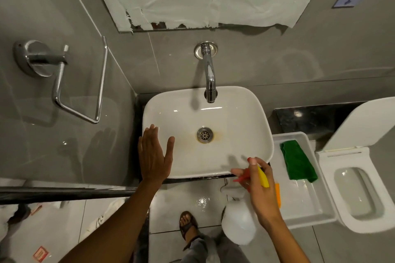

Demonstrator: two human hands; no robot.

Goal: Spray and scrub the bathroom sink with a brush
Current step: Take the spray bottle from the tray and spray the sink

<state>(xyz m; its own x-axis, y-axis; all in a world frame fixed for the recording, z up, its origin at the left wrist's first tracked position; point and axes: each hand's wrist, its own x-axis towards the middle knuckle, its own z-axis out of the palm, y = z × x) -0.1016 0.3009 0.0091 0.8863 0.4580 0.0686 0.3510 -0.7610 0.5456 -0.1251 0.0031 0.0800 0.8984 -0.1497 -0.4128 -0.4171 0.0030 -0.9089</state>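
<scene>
A white rectangular sink [241,117] sits under a chrome wall tap [210,77]; a yellowish stain rings its metal drain [204,134]. My left hand [154,156] lies flat and open on the sink's front left rim. My right hand [259,190] grips the red and yellow head of a white spray bottle [238,224] just off the sink's front right corner, its nozzle turned toward the basin. No brush shows clearly.
A white tray [307,209] right of the sink holds a green cloth [298,163] and an orange item [277,194]. An open toilet [352,188] stands at far right. A chrome towel holder [62,79] juts from the left wall. My sandalled foot [188,225] is on the wet floor.
</scene>
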